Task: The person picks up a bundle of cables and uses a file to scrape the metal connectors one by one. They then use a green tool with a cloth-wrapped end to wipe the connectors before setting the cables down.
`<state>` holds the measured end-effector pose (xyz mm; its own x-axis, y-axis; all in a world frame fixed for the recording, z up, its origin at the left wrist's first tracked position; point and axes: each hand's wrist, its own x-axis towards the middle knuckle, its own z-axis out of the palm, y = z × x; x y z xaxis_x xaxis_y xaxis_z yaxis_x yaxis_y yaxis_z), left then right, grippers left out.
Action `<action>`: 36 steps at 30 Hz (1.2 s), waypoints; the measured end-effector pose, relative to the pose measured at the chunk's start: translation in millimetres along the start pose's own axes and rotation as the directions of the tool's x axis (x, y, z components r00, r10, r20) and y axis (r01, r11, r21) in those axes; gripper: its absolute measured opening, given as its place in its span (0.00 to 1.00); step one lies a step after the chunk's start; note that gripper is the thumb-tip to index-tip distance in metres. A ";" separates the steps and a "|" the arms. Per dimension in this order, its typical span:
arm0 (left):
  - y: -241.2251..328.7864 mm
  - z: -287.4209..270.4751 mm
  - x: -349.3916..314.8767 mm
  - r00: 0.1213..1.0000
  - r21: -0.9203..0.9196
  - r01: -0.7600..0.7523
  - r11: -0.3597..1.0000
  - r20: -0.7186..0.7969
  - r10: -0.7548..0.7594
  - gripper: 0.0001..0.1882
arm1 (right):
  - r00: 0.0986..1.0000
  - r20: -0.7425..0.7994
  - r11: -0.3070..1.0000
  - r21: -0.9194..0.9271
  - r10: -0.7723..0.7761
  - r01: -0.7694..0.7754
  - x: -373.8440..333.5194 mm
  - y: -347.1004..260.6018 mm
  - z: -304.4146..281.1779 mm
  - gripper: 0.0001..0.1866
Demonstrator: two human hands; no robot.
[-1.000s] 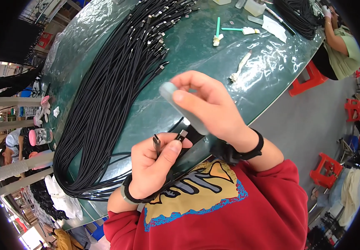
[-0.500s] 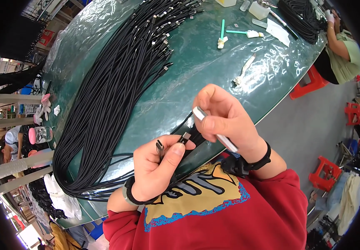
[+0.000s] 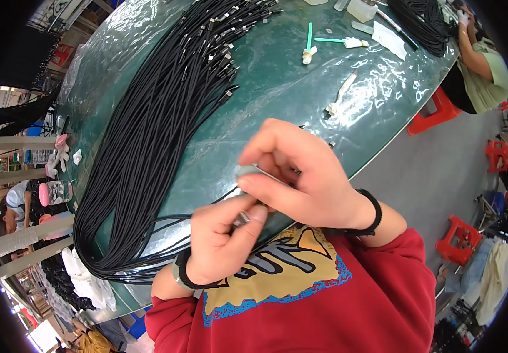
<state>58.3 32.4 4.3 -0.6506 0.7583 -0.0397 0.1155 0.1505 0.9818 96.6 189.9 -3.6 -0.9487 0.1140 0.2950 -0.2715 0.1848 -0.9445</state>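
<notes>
My left hand [image 3: 220, 242] is closed, pinching black cables between thumb and fingers; a small metal connector [image 3: 242, 218] shows at the fingertips. Close above it, my right hand [image 3: 310, 173] is closed on a flat silver bar [image 3: 248, 170] with a rounded, pale end. The bar lies across the fingers, its far end hidden in the palm. Both hands meet at the thumbs, and the right one covers part of what the left one holds. Left of my hands, a thick bundle of black cables [image 3: 142, 123] lies curved on the green table [image 3: 277, 88], connector ends at the top.
Two green-handled brushes [image 3: 309, 36] with pale wrapped heads lie beyond my hands, beside a white tissue [image 3: 389, 41], a pen [image 3: 400, 29] and a clear bottle [image 3: 362, 10]. Another cable bundle [image 3: 421, 26] sits by a co-worker [image 3: 480, 67]. Red stools [image 3: 458, 240] stand at right.
My right hand has moved left and down to my left hand, bringing the silver bar over the connector. The left hand has stayed nearly in place. The view has shifted slightly.
</notes>
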 end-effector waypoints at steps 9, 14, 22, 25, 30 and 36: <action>2.7 -6.5 0.1 0.974 -0.194 0.226 0.955 0.048 -0.221 0.07 | 0.967 -0.137 0.889 0.438 0.215 -0.135 -0.9 0.3 4.8 0.09; -2.2 -0.5 -0.3 0.991 -0.200 0.129 0.971 0.004 -0.131 0.07 | 0.993 -0.079 0.996 0.037 0.089 -0.086 3.5 -2.2 9.4 0.09; -0.7 -6.8 -1.6 0.984 -0.200 0.172 0.965 0.078 -0.159 0.09 | 0.958 -0.191 0.949 0.270 0.216 -0.160 18.2 10.4 5.6 0.09; 0.8 -6.9 0.3 0.970 -0.292 0.240 0.926 0.110 -0.217 0.09 | 0.959 -0.149 0.915 0.363 0.241 -0.173 4.4 6.9 3.8 0.09; -3.0 -6.6 -0.9 0.975 -0.340 0.218 0.915 0.107 -0.193 0.09 | 0.979 -0.105 0.964 0.221 0.173 -0.147 -0.6 -1.9 9.1 0.08; -4.4 0.2 -1.2 0.985 -0.306 0.171 0.937 0.067 -0.158 0.09 | 0.980 -0.183 0.995 0.070 0.080 -0.068 24.5 4.1 17.9 0.08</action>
<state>58.8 31.0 -0.1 -0.6086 0.7661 -0.2065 -0.2323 0.0768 0.9696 69.4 176.0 -2.7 -0.9218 0.3048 0.2396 -0.2167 0.1074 -0.9703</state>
